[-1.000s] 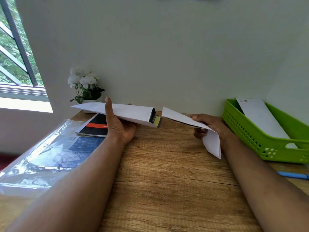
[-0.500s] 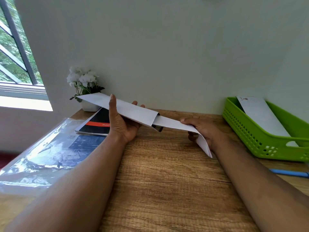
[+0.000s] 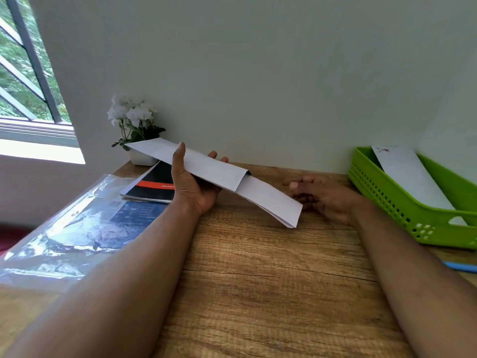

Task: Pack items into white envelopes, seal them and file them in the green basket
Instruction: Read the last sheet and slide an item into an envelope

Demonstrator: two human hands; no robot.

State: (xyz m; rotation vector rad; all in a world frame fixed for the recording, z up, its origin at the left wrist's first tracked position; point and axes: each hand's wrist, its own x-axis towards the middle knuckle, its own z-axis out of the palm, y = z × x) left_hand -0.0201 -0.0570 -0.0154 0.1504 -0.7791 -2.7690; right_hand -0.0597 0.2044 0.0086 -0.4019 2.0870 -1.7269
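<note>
A white envelope (image 3: 206,169) is held above the wooden table (image 3: 258,280), left of centre, by the left hand (image 3: 192,186), its thumb laid over the near edge and its fingertips curled round the far edge. A folded white sheet (image 3: 271,200) is seen protruding from the envelope's right-hand mouth, sagging toward the table. The right hand (image 3: 322,196) is blurred just right of the sheet, its fingers loosely spread; whether the sheet is touched cannot be told. At the far right, another envelope (image 3: 410,177) is already filed in the green basket (image 3: 402,210). If the envelope is tilted further, the unsupported sheet could slide out; if it is pushed off-line, it may be buckled at the mouth.
</note>
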